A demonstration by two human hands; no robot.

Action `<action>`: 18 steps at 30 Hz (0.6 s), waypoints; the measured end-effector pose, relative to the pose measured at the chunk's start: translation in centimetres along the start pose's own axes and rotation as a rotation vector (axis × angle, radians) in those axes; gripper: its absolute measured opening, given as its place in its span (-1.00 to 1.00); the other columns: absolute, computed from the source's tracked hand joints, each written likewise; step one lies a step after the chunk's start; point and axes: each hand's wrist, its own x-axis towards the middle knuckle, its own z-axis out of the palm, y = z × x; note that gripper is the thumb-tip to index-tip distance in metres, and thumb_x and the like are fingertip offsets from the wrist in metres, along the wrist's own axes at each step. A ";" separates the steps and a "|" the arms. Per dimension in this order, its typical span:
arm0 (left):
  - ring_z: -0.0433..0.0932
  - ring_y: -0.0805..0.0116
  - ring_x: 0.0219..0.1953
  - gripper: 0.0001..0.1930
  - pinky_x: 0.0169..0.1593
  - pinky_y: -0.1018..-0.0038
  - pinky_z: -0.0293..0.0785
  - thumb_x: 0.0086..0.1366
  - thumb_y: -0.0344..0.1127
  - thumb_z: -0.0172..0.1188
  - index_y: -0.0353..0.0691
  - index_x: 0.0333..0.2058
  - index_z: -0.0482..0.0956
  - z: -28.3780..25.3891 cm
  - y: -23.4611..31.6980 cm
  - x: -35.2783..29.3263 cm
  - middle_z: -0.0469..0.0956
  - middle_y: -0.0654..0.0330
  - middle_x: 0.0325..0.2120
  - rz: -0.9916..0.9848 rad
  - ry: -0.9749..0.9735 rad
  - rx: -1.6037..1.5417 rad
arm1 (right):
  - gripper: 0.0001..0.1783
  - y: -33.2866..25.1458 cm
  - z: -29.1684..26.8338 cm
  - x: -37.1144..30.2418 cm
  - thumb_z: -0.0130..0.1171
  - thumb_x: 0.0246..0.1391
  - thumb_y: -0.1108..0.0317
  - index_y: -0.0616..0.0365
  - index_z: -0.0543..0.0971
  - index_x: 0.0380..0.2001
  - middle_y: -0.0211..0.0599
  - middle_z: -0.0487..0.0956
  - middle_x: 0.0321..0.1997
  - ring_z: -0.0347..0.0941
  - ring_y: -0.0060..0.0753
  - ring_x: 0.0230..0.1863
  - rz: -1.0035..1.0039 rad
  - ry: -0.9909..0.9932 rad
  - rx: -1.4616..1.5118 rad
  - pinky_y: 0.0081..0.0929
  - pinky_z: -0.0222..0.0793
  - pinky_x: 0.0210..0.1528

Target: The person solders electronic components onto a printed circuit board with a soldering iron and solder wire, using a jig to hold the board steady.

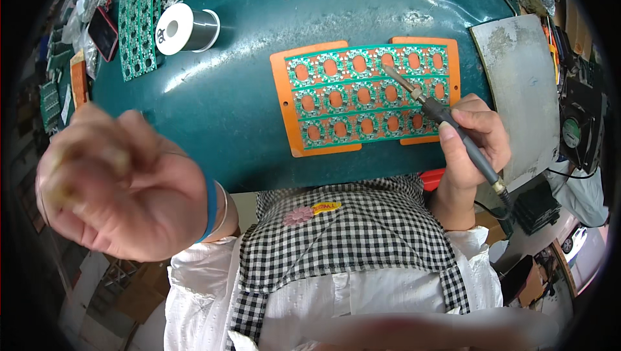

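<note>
A soldering iron (446,118) with a dark grey handle is gripped in my right hand (477,134), fingers closed round it. Its metal tip slants up and left over the green circuit board panel (351,87); contact with the board cannot be judged. The panel has rows of oval openings and lies in an orange carrier (295,137). Raised close to the camera at the left, my left hand (129,189) has its fingers curled in and is partly blurred. What its fingertips hold, if anything, cannot be made out. A blue band (210,212) circles that wrist.
On the green table (239,105), a white spool of grey wire (187,29) lies beside another circuit board panel (139,24). A phone (103,34) and plastic bags are at far left. A grey plate (521,92) and a black fan (579,128) stand at right.
</note>
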 end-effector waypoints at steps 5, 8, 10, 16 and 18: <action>0.48 0.53 -0.51 -0.88 -0.47 0.66 0.34 0.19 -0.60 0.28 -0.34 -0.29 0.70 3.2 -5.0 -1.5 0.64 0.16 -0.45 -0.096 -0.350 0.525 | -0.79 0.4 0.3 0.1 0.34 -0.23 0.64 0.32 0.53 -0.46 -0.18 0.53 -0.57 0.44 -0.39 -0.58 -0.018 -0.015 -0.075 -0.53 0.26 -0.53; 0.60 0.26 -0.53 -0.91 -0.45 0.45 0.51 0.10 -0.53 0.37 -0.25 -0.40 0.67 5.4 -7.6 -4.7 0.61 0.14 -0.56 -0.222 -0.451 0.620 | -0.79 0.4 0.8 0.4 0.35 -0.24 0.63 0.32 0.53 -0.46 -0.18 0.54 -0.58 0.45 -0.37 -0.58 -0.028 -0.042 -0.080 -0.51 0.29 -0.53; 0.61 0.23 -0.53 -0.93 -0.46 0.42 0.52 0.11 -0.51 0.36 -0.25 -0.40 0.67 5.9 -8.0 -5.4 0.61 0.13 -0.55 -0.283 -0.461 0.644 | -0.78 0.2 0.9 0.4 0.36 -0.25 0.62 0.32 0.53 -0.46 -0.17 0.55 -0.58 0.47 -0.34 -0.59 -0.013 -0.039 -0.093 -0.51 0.32 -0.53; 0.46 0.46 -0.65 -0.92 -0.52 0.57 0.37 0.12 -0.51 0.39 -0.28 -0.38 0.69 6.4 -9.4 -6.1 0.50 0.24 -0.68 -0.231 -0.430 0.616 | -0.77 0.6 1.1 0.6 0.37 -0.25 0.61 0.31 0.54 -0.46 -0.17 0.55 -0.59 0.47 -0.33 -0.60 -0.043 -0.068 -0.137 -0.50 0.32 -0.53; 0.47 0.46 -0.65 -0.92 -0.52 0.57 0.38 0.12 -0.51 0.39 -0.27 -0.38 0.69 6.5 -9.4 -6.2 0.50 0.23 -0.68 -0.236 -0.439 0.610 | -0.77 0.6 1.3 0.6 0.37 -0.25 0.60 0.30 0.54 -0.46 -0.18 0.54 -0.60 0.47 -0.33 -0.61 -0.049 -0.073 -0.146 -0.49 0.32 -0.54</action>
